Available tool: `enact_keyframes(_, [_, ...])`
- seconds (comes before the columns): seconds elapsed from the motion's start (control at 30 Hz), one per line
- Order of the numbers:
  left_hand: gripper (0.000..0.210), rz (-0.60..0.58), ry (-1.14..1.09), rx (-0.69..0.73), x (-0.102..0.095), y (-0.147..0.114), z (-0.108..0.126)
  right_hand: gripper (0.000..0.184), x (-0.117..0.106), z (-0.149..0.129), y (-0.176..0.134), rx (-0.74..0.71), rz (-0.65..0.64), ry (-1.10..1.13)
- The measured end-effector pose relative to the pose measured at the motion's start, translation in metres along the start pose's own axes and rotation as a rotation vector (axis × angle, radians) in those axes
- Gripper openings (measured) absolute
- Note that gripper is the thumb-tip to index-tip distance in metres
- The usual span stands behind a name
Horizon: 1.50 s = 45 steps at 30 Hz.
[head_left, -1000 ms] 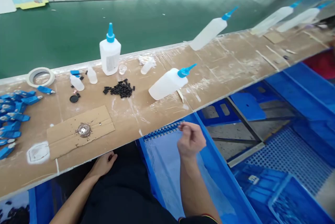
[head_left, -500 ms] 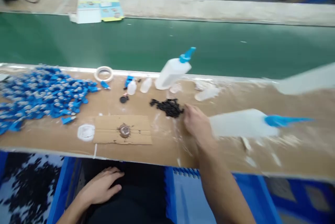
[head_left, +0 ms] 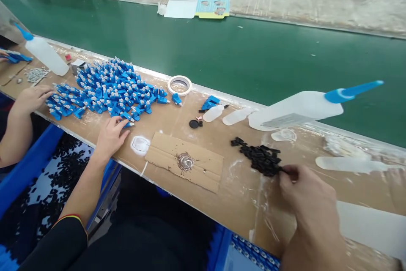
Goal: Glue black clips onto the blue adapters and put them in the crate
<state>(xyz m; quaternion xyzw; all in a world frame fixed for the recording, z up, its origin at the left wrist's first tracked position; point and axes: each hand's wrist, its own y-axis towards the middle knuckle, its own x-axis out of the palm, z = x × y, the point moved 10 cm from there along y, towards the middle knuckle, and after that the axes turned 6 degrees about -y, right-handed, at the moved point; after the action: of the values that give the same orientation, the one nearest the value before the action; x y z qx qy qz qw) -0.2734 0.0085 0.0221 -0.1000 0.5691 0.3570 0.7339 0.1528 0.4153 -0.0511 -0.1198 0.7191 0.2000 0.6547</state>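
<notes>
Now that both hands have come up onto the bench, the right hand (head_left: 304,203) pinches at the near edge of the black bits (head_left: 258,159), small matte blocks, while the left hand (head_left: 111,135) rests fingers spread on the blue parts (head_left: 108,87), glossy plastic clips heaped beyond; farther, a translucent bottle (head_left: 298,108).

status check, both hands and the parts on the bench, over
Right hand pinching at black parts pile. Left hand on edge of blue parts heap. Co-worker's hand at heap's far side.
</notes>
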Motion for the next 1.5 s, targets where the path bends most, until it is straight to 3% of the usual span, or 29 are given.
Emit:
enact_keyframes(0.1, [0.027, -0.049, 0.001, -0.008, 0.011, 0.007, -0.008, 0.037, -0.023, -0.010, -0.010, 0.029, 0.032, 0.142])
enact_keyframes(0.2, [0.024, 0.015, -0.116, -0.054, 0.002, -0.003, -0.012, 0.038, -0.071, -0.031, -0.045, 0.071, 0.216, 0.331])
enact_keyframes(0.27, [0.025, 0.116, -0.298, -0.147, -0.011, -0.021, -0.010, 0.033, -0.101, -0.052, -0.079, 0.067, 0.312, 0.529])
enact_keyframes(0.33, [0.032, 0.188, -0.574, -0.263, -0.016, -0.046, 0.001, 0.031, -0.120, -0.084, -0.111, -0.026, 0.314, 0.795])
enact_keyframes(0.37, [0.035, 0.142, -0.750, -0.296, -0.010, -0.056, 0.016, 0.034, -0.126, -0.106, -0.124, -0.114, 0.278, 0.890])
enact_keyframes(0.4, [0.032, -0.002, -0.933, -0.283, 0.005, -0.064, 0.041, 0.039, -0.132, -0.127, -0.137, -0.215, 0.251, 0.959])
enact_keyframes(0.47, [0.016, -0.277, -1.220, -0.157, 0.025, -0.079, 0.104, 0.053, -0.138, -0.166, -0.159, -0.406, 0.195, 1.019])
enact_keyframes(0.53, [0.013, -0.439, -1.431, -0.097, 0.039, -0.090, 0.153, 0.061, -0.138, -0.192, -0.172, -0.541, 0.160, 1.009])
enact_keyframes(0.67, [0.021, -0.571, -1.585, -0.192, 0.070, -0.097, 0.193, 0.061, -0.130, -0.213, -0.181, -0.633, 0.133, 0.923])
enact_keyframes(0.8, [0.031, -0.573, -1.473, -0.221, 0.081, -0.099, 0.197, 0.061, -0.128, -0.222, -0.188, -0.701, 0.142, 0.783])
enact_keyframes(0.9, [0.030, -0.491, -1.511, -0.270, 0.080, -0.103, 0.190, 0.065, -0.129, -0.230, -0.194, -0.775, 0.139, 0.703])
enact_keyframes(1.07, [0.026, -0.506, -1.569, -0.378, 0.090, -0.112, 0.182, 0.062, -0.127, -0.233, -0.194, -0.801, 0.097, 0.719])
enact_keyframes(1.27, [0.032, -0.701, -1.653, -0.330, 0.090, -0.108, 0.179, 0.016, -0.121, -0.234, -0.182, -0.755, -0.091, 1.058])
enact_keyframes(1.5, [0.023, -0.813, -1.707, -0.185, 0.077, -0.098, 0.176, 0.023, -0.127, -0.246, -0.183, -0.859, -0.108, 1.092])
